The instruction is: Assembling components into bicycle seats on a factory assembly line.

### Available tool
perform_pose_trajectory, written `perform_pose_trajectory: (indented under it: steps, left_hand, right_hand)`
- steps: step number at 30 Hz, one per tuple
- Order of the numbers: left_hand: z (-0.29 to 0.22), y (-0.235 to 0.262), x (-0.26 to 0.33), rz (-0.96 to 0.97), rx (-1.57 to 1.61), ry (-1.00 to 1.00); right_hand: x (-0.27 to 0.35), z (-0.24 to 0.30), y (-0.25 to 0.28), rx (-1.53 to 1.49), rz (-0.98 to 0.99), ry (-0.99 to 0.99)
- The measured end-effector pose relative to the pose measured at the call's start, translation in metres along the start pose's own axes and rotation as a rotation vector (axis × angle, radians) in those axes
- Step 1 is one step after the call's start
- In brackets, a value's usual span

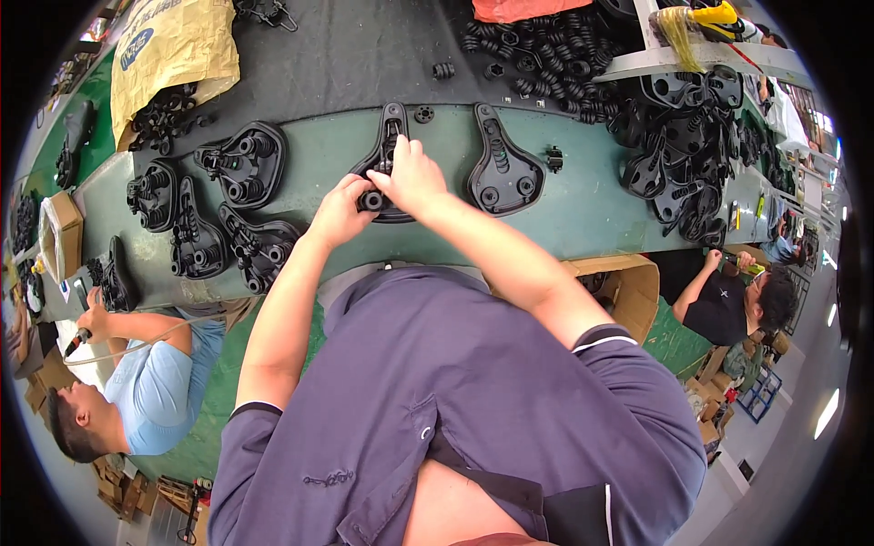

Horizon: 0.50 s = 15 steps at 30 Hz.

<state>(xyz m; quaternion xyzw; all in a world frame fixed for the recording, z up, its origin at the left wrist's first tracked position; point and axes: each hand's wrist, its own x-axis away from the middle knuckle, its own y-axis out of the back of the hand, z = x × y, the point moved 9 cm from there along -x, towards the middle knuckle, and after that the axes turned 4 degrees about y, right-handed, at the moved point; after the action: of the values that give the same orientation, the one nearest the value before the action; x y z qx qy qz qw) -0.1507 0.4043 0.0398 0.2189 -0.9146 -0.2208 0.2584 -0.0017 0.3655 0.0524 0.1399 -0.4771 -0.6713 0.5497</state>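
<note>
A black bicycle saddle base (392, 124) lies in front of me on the green bench top, its narrow nose pointing away. My left hand (342, 213) is closed at its wide end, with the fingers against a round black bumper (370, 200). Over the middle of the same base, my right hand (414, 176) is closed, thumb and fingers about a small dark part that I cannot make out. To the right lies another saddle base (503, 168) with its underside up. A small black clamp (553, 159) sits beside it, and a round black disc (424, 114) rests between the two noses.
Several saddle bases with bumpers (244, 164) lie at left. A heap of saddle bases (683, 146) fills the right side. Black springs (546, 64) are piled at the back, and a yellow sack (177, 55) spills dark parts. Co-workers sit left (155, 391) and right (724, 296).
</note>
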Motion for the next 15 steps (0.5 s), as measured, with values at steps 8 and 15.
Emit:
perform_pose_trajectory:
  steps: [8, 15]
  left_hand:
    - [-0.007, 0.02, -0.005, -0.532, -0.011, 0.015]
    - [-0.003, 0.004, -0.039, -0.725, -0.197, 0.156]
  right_hand:
    - [0.011, -0.018, -0.001, -0.033, -0.112, 0.039]
    - [0.003, -0.023, -0.012, -0.093, -0.371, 0.178]
